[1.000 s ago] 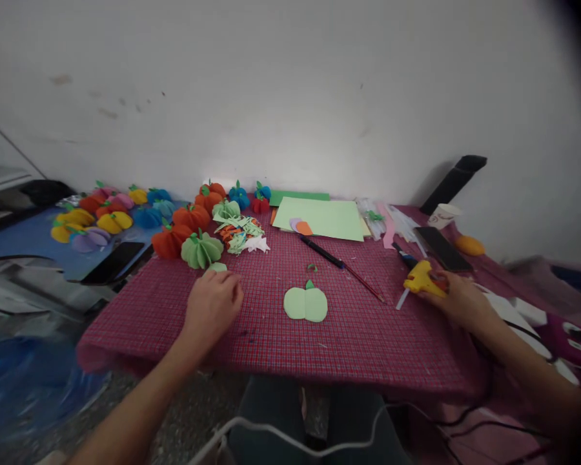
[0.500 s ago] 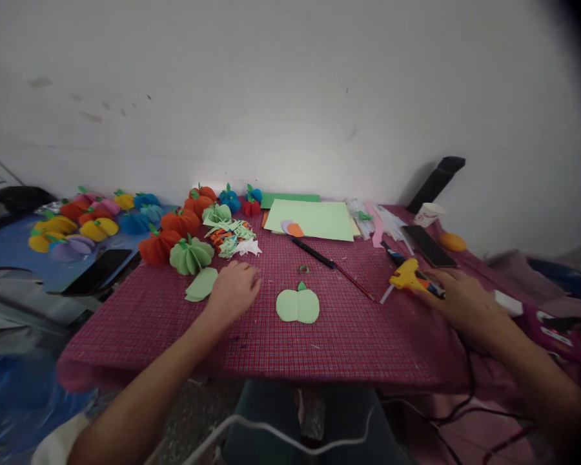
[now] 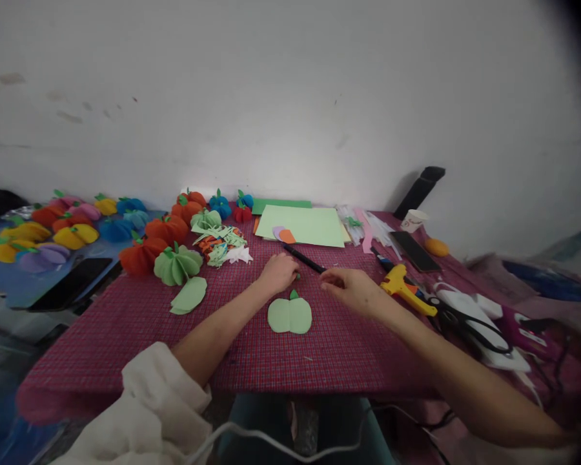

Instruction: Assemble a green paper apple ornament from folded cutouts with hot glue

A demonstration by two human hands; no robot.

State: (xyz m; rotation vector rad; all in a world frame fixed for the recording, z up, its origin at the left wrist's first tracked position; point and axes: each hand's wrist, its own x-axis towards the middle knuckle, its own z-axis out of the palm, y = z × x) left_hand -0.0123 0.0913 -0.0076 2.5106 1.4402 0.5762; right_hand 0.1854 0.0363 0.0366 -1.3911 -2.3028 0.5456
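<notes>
drawn inward, right hand [image 3: 354, 290] and left hand [image 3: 279, 272] curl near the black pen [image 3: 304, 258], whether pinching i cannot tell.

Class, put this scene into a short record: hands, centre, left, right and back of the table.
Left hand: near the pen; contact unclear
Right hand: near the pen's other end; grip unclear
Centre: light green cutout, creased down the middle
Left: paper pumpkins, scraps
Right: yellow glue gun, phone, cup
Back: paper sheets
</notes>
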